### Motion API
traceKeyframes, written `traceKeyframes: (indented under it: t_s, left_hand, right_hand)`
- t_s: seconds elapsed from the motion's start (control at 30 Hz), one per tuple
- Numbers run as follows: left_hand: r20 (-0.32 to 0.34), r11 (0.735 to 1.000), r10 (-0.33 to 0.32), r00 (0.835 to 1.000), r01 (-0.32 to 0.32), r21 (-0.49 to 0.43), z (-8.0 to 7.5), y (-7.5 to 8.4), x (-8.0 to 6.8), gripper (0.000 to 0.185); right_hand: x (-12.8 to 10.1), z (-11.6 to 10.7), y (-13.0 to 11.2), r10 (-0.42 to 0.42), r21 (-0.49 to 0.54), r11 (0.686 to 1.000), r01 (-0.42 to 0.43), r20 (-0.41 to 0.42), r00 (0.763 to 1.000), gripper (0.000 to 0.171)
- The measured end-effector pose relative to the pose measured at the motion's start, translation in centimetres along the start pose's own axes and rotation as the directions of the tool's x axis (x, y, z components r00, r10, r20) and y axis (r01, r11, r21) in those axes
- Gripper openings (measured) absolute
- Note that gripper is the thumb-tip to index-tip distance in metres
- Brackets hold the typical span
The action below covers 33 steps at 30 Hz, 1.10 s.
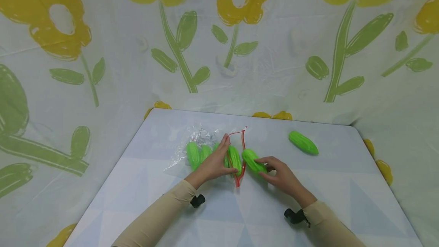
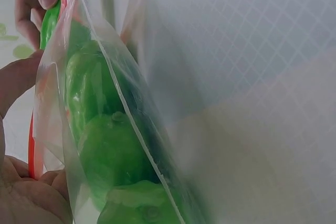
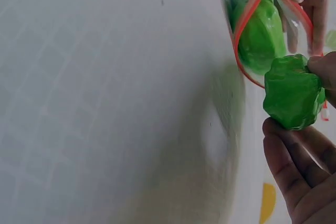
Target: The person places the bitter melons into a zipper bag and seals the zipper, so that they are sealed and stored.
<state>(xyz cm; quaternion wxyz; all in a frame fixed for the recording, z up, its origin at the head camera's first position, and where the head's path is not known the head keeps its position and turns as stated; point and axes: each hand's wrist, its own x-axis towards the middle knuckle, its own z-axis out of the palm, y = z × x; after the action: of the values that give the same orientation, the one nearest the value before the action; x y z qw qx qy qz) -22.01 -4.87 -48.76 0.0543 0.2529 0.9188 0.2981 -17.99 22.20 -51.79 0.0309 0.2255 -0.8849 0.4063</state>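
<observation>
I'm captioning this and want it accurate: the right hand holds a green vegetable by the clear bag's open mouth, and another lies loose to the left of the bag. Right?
Not quite: the loose vegetable lies to the right of the bag, as the head view shows. The right hand does hold a green vegetable by its open mouth.

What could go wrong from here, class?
The held green vegetable might slip, since the right hand holds it by the fingertips. It could also catch on the nearby red rim. If the left hand moves off the clear bag, it might fold shut.
</observation>
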Motion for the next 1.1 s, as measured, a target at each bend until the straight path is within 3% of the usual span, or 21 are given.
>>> traceKeyframes:
  t_s: [0.47, 0.63, 0.9, 1.1]
  left_hand:
    - [-0.002, 1.000, 0.020, 1.000, -0.020, -0.007, 0.0, -0.1, 0.0, 0.116]
    - [-0.004, 1.000, 0.020, 1.000, -0.020, -0.010, 0.1, -0.1, 0.0, 0.116]
    - [-0.009, 1.000, 0.025, 1.000, -0.025, -0.016, 0.1, 0.0, -0.1, 0.117]
    - [-0.001, 0.999, 0.011, 1.000, -0.011, -0.029, 0.1, 0.0, -0.1, 0.117]
  right_hand:
    - [1.2, 1.3, -0.7, 0.056, -0.114, 0.992, -0.058, -0.019, 0.998, 0.040]
    - [1.3, 1.4, -0.8, 0.105, -0.077, 0.992, -0.102, 0.025, 0.994, 0.039]
    - [1.1, 1.6, -1.2, 0.079, 0.013, 0.997, -0.081, 0.090, 0.993, 0.040]
    - [1.5, 2.0, -1.6, 0.155, -0.018, 0.988, -0.154, 0.040, 0.987, 0.042]
